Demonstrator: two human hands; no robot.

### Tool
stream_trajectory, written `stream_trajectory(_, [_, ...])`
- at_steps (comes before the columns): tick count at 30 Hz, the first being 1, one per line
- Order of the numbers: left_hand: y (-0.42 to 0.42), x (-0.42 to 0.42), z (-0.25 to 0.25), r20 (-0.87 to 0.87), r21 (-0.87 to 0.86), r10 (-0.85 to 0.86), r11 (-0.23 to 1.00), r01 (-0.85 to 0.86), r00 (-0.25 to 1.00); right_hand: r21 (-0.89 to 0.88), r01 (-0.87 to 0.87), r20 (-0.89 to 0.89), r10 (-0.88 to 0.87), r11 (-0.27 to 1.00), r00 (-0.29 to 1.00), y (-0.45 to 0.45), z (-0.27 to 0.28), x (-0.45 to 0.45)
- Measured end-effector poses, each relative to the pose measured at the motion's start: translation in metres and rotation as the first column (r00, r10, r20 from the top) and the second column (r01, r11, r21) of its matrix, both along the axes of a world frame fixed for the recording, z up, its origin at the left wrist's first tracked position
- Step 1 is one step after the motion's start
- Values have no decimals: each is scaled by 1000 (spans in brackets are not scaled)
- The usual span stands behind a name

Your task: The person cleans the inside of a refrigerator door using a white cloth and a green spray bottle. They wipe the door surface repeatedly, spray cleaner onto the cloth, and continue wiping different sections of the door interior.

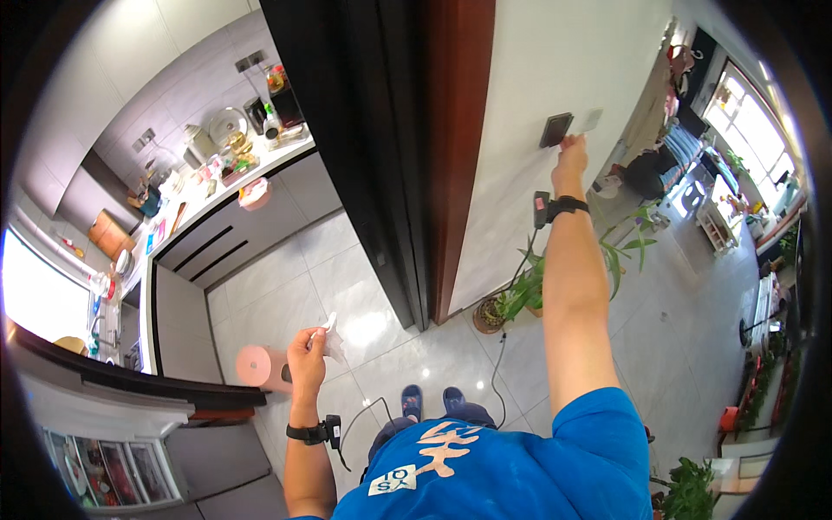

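My left hand point(308, 354) pinches a crumpled white tissue point(335, 341) between thumb and fingers, over the tiled floor. My right hand point(572, 159) reaches up to the white wall, its fingertips at the lower right edge of a dark wall switch point(556, 130). Whether those fingers hold anything cannot be made out. Just right of the switch, a pale square plate point(592, 119) sits on the wall. Each wrist wears a black strap with a small device and a cable. A pink cylindrical bin point(255, 366) stands left of my left hand, partly behind the wrist.
A black door frame point(364, 162) divides the kitchen from the white wall. Potted plants point(489, 316) stand at the wall's foot beneath my right arm. Left, the kitchen counter point(188, 224) carries dishes and bottles. A refrigerator compartment point(110, 468) shows at lower left; furniture stands far right.
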State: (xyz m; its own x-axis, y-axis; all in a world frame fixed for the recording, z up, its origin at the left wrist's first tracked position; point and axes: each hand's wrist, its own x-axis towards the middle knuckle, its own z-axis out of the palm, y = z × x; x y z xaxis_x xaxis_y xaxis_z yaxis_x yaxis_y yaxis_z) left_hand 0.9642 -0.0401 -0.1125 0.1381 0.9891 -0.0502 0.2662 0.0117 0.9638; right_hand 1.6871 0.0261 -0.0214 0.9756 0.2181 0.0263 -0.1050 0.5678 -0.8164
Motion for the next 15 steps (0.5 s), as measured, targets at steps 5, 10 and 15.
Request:
stream_trajectory(5, [-22,-20,-20,29,80,27,996,-29,999,-308,356,803,40,882,595,-37,-80,-6])
stream_trajectory(10, [-40,-33,16,20,108,13,994,-15,1000,-331,-133,544,304,934,782,-100,-37,-252])
stream_trajectory(15, [-78,-138,23,143,140,198,966,-218,970,-503,-732,344,883,460,319,-105,-84,-524])
